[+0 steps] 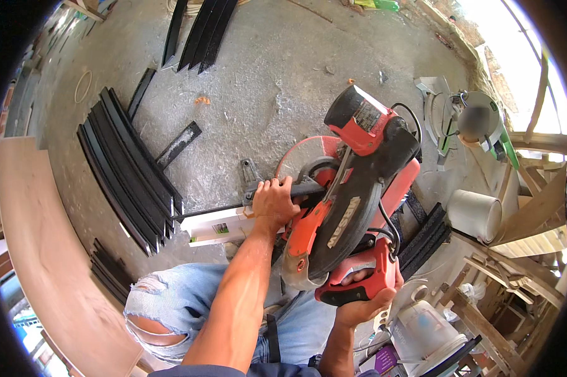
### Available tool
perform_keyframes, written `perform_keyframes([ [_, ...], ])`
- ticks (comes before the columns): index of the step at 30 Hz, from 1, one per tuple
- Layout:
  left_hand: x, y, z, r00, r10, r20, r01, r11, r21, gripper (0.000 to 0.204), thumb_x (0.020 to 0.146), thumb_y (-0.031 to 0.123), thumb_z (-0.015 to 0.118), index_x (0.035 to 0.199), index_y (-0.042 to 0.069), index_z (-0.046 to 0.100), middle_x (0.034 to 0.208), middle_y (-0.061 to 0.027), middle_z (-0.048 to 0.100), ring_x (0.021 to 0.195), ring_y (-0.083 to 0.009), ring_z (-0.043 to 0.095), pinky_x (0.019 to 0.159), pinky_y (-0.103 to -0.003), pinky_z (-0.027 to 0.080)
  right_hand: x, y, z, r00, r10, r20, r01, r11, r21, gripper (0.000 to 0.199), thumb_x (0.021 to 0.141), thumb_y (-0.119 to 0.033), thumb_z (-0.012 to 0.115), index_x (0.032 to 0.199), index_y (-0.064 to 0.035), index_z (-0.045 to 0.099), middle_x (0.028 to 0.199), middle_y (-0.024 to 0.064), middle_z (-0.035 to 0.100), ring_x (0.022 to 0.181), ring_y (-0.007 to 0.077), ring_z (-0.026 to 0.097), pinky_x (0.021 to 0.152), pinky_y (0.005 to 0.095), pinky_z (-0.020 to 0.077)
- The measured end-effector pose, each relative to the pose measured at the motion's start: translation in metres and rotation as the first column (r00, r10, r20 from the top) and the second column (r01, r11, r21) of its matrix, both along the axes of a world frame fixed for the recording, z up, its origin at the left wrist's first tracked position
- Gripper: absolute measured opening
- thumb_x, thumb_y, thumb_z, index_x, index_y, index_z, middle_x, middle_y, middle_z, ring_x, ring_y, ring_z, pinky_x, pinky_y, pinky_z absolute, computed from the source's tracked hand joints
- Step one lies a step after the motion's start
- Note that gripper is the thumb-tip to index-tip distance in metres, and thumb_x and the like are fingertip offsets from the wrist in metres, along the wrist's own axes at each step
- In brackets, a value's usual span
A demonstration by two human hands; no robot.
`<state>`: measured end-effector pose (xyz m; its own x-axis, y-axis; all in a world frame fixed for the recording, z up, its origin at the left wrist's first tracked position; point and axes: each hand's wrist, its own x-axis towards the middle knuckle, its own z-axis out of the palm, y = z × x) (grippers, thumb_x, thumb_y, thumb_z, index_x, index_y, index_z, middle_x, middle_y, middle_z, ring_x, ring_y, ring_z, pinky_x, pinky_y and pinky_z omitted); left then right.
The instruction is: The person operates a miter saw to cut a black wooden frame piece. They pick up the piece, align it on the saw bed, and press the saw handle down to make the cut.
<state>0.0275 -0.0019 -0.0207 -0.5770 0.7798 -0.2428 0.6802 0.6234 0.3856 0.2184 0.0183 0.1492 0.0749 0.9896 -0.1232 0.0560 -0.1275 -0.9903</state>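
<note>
A red and black miter saw (352, 207) stands on the floor in front of my knees, its round guard hiding the blade. My right hand (374, 305) is wrapped around the saw's red handle (362, 276), low on the right side. On the left, my left hand (274, 204) is closed over the dark fence, fingers curled across its top. A thin black strip (211, 209) runs from the left into the saw under this hand; the fingers hide where it is gripped. Beneath the strip lies a white box (223, 227).
Several long black strips (126, 169) lie stacked at left, more strips (205, 31) at the far side. Short black pieces (425, 242) sit right of the saw. A second, green-trimmed saw (478, 119), a white bucket (475, 215) and wooden framing stand at right. A wooden panel (44, 245) lies left.
</note>
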Motion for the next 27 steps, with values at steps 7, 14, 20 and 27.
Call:
perform_keyframes([
  [7,0.0,0.003,0.004,1.0,-0.009,-0.006,0.009,1.0,-0.014,0.041,0.067,0.023,0.072,0.106,0.011,0.065,0.096,-0.0165,0.066,0.095,-0.0377,0.067,0.089,-0.046,0.051,0.005,-0.006,-0.01,0.999,0.032,-0.039,-0.03,0.999,0.034,0.084,0.096,-0.07,0.046,0.137,0.0038,0.04,0.076,0.0106,0.061,0.056,0.0136,0.057,0.052,0.0241,0.0469],
  [14,0.004,0.001,0.009,1.0,0.0,-0.021,-0.002,0.999,-0.054,0.046,0.067,0.022,0.073,0.11,0.008,0.063,0.1,-0.0165,0.068,0.098,-0.0359,0.067,0.092,-0.048,0.05,0.006,-0.005,-0.014,0.999,0.021,-0.039,-0.019,0.998,0.053,0.083,0.097,-0.069,0.046,0.135,0.0038,0.042,0.072,0.0082,0.059,0.055,0.0123,0.056,0.052,0.0228,0.0451],
  [20,-0.008,-0.003,0.024,0.998,-0.023,0.055,0.031,0.986,-0.162,0.059,0.067,0.027,0.076,0.12,0.006,0.059,0.101,-0.0192,0.067,0.103,-0.0391,0.064,0.096,-0.047,0.048,0.0,-0.006,-0.011,0.999,0.019,-0.036,-0.018,0.999,0.036,0.086,0.095,-0.071,0.046,0.137,0.0035,0.041,0.073,0.0106,0.061,0.053,0.0139,0.057,0.049,0.0254,0.0471],
  [27,-0.007,-0.004,0.012,0.995,0.084,0.059,-0.079,0.994,-0.076,0.051,0.069,0.03,0.075,0.108,0.001,0.059,0.107,-0.0225,0.069,0.109,-0.0368,0.065,0.099,-0.044,0.048,0.011,-0.013,-0.016,0.999,-0.036,0.027,0.035,0.999,0.021,0.086,0.096,-0.072,0.041,0.139,0.0017,0.038,0.078,0.0115,0.059,0.054,0.0159,0.056,0.049,0.0272,0.0489],
])
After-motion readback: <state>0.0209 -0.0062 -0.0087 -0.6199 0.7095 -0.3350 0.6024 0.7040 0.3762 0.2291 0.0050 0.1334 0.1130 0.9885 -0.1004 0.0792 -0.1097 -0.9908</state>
